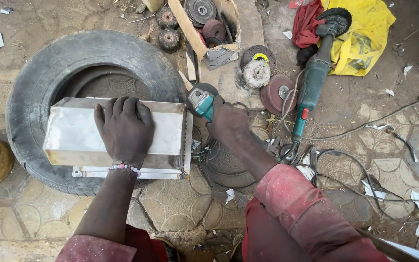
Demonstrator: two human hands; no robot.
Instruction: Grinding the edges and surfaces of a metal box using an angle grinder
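On top of the worn black rubber tyre [35, 97] sits the shiny rectangular sheet-metal box [73, 136], left hand [124, 128] spread flat on it, right hand [229, 123] gripping the small teal angle grinder [201, 103] at the box's right edge. If the box shifts, that disc could kick toward his fingers.

The metal box [73, 136] is silvery grey with dull cloudy patches. The tyre [40, 73] under it is black, dusted pale. The small grinder [201, 103] is teal with a dark disc, and the bigger grinder [311, 87] is the same teal (with one red switch). The bracelet [125, 167] has pink and white beads. The sleeves [292, 204] are faded red. The bag [364, 34] is bright yellow, the cloth [305, 22] red. The paving [180, 204] is beige with circle patterns.
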